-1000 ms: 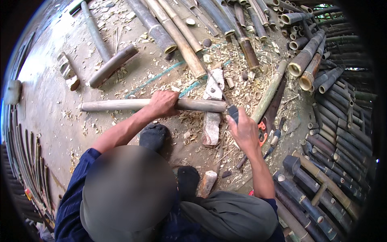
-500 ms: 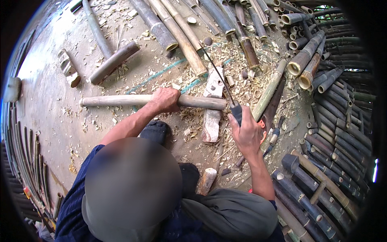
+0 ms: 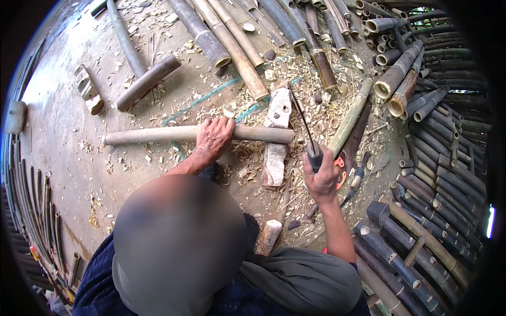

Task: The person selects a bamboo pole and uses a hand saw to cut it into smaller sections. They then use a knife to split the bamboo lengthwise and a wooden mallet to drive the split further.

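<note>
My left hand [image 3: 215, 138] is closed over a pale bamboo pole [image 3: 158, 135], fingers wrapped across its top. The pole lies crosswise, and its right end rests on a whitish, rough-cut wood block [image 3: 276, 163] on the ground. To the right of that end, my right hand [image 3: 322, 176] grips the dark handle of a long-bladed knife [image 3: 303, 118]. Its narrow blade points up and away to the left, apart from the pole, and appears nearly edge-on.
Pale shavings [image 3: 311, 110] litter the ground. A greenish bamboo length [image 3: 352, 117] lies beyond my right hand, beside an orange-handled tool [image 3: 341, 176]. Bamboo poles [image 3: 240, 58] lie at the far side, and stacked bamboo [image 3: 448, 174] fills the right. A T-shaped piece [image 3: 147, 83] lies far left.
My right hand has drawn slightly nearer, and the knife's blade has swung to a steeper angle. The left hand has turned on the pole, its back now facing up.
</note>
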`<control>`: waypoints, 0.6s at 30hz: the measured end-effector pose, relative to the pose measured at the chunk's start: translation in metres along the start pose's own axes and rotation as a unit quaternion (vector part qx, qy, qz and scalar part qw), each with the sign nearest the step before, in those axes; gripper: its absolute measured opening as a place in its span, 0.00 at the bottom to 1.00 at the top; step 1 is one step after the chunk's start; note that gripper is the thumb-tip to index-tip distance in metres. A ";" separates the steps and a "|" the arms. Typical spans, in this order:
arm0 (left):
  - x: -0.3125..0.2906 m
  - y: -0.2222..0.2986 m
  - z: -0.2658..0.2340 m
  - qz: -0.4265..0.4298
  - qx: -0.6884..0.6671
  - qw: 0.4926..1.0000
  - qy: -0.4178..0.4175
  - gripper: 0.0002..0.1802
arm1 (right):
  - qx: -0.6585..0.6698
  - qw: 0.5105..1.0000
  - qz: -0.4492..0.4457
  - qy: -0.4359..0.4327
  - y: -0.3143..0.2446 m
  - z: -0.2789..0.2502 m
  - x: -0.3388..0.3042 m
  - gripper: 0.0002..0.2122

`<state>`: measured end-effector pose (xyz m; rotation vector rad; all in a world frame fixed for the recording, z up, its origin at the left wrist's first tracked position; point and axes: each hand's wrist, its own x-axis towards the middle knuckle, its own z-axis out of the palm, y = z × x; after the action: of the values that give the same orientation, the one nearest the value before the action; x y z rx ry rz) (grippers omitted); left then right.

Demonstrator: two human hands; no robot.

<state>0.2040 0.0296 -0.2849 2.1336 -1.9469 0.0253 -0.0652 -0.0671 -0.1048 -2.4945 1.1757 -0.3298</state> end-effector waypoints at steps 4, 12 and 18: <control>0.009 0.014 -0.002 -0.017 -0.033 0.999 -0.019 0.15 | -0.133 0.944 0.213 -0.214 0.081 0.038 -0.014 0.14; 0.040 -0.015 -0.027 -0.033 -0.134 0.950 -0.280 0.24 | 0.039 0.999 -0.009 0.005 -0.013 -0.007 0.007 0.15; 0.042 0.001 -0.019 -0.054 -0.123 0.950 -0.283 0.14 | -0.132 0.960 0.144 -0.200 0.063 0.033 -0.006 0.14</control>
<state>0.2102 -0.0077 -0.2586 2.2276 -1.9592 -0.8929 -0.1006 -0.0919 -0.1612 -2.3897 1.4490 0.4156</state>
